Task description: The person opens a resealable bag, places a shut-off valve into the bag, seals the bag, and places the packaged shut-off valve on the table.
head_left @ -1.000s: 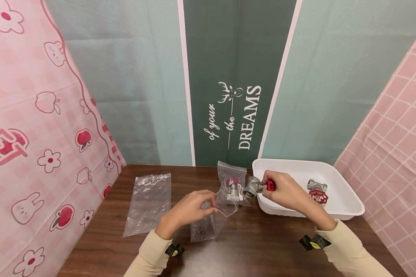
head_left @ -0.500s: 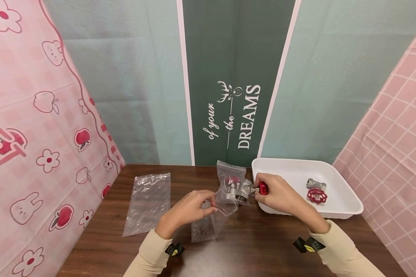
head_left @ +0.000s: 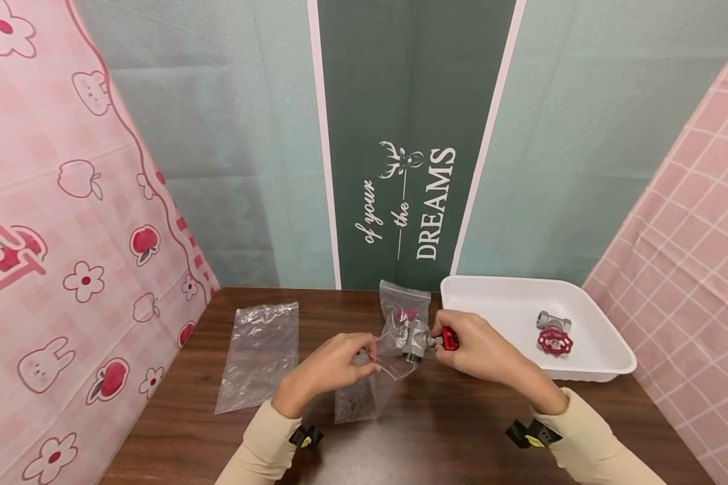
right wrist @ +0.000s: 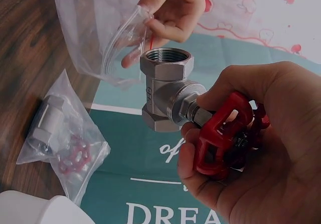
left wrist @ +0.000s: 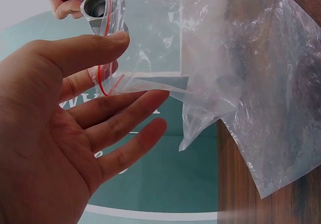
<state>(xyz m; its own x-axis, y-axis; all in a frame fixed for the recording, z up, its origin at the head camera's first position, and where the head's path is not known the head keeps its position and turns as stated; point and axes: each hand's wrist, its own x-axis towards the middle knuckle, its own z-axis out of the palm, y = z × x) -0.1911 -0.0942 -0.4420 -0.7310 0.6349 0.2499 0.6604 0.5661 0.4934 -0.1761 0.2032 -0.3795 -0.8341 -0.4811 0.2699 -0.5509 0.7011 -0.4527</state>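
Observation:
My right hand (head_left: pixel 476 345) grips a gate valve (right wrist: pixel 168 86) by its red handwheel (right wrist: pixel 220 138); the metal body points left, its threaded opening facing up in the right wrist view. My left hand (head_left: pixel 336 364) pinches the rim of a clear zip bag (left wrist: pixel 150 43) between thumb and index finger, the other fingers spread. The bag's mouth, with a red zip line (left wrist: pixel 102 81), gapes toward the valve. In the left wrist view the valve's end overlaps the bag's mouth. Behind them a bagged valve (right wrist: pixel 50 128) lies on the table.
A white tray (head_left: pixel 607 316) stands at the right, with another red-wheeled valve (head_left: pixel 554 333) lying in it. A flat clear bag (head_left: pixel 261 357) lies on the wooden table (head_left: pixel 437 431) at the left. Patterned cloths hang behind and at both sides.
My right hand has carried the valve leftward from the tray's edge to the bag's mouth. The left hand has stayed in place, still pinching the bag.

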